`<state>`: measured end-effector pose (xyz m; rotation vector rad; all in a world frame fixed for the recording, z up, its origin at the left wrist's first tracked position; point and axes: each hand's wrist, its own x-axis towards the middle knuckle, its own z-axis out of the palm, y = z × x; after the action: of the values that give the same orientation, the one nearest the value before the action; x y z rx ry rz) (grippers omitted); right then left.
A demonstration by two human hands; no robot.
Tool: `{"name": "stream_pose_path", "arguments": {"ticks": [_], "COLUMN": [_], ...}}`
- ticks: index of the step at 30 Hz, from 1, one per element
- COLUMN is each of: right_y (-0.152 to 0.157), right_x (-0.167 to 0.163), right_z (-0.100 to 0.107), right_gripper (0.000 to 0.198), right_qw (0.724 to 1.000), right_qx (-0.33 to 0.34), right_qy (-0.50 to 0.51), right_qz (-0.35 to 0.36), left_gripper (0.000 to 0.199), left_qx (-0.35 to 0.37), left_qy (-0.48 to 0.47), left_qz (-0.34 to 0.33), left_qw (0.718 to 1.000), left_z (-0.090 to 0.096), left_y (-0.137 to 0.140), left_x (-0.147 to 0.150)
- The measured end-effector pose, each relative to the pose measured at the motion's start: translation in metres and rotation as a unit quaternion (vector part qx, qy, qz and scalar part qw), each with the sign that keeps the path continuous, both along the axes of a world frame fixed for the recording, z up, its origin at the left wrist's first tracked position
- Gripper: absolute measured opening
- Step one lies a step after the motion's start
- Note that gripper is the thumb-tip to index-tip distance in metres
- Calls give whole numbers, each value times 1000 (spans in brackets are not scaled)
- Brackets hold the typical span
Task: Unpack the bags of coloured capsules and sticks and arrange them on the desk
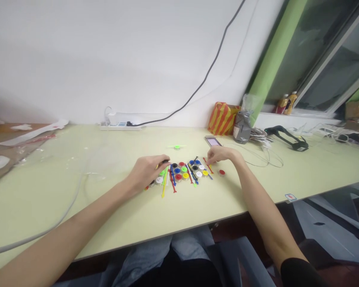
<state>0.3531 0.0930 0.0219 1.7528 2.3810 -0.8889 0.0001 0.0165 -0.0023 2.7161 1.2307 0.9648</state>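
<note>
My left hand (148,169) is closed, thumb and fingers pinching a small black round piece (165,161) above the left side of a cluster of game pieces. The cluster holds several round coloured discs on clear bases, such as a blue disc (177,170) and a yellow disc (185,175). Thin arrow-shaped pointers lie among them, such as a red arrow (172,182). My right hand (217,154) is closed at the cluster's right edge, fingertips beside a red arrow pointer (206,161); what they hold is hidden. A red disc (221,172) lies apart to the right.
A green spinner (177,147) sits behind the cluster. Further back are a phone (213,141), a striped bag (223,118), a grey pouch (242,127) and a power strip (119,126). Clear plastic wrapping (98,161) and a white cable (56,223) lie at left.
</note>
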Motion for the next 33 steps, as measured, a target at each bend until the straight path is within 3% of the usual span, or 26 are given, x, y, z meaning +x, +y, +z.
{"name": "stream_pose_path", "arguments": {"ticks": [12,21,26,33], "right_y": [4,-3,-5,-6], "right_x": [-12,-7,-17,-35], "right_z": [-10,5,1,-6], "right_gripper": [16,15,14,9], "right_qw": [997,996,995,980], "right_qx": [68,83,91,190], "right_qy": [5,-1,11,26], "right_qz": [25,31,42,53], "left_gripper": [31,22,18,17], "left_qx": [-1,12,18,17], "left_qy": [-3,-12,-13,1], "left_qz": [-32,-25,-33,-39], "left_qw": [999,1000,999,999], "left_z": [2,1,2,5], "left_y": [-2,-1,-1,-2], "left_x": [1,1,1,1]}}
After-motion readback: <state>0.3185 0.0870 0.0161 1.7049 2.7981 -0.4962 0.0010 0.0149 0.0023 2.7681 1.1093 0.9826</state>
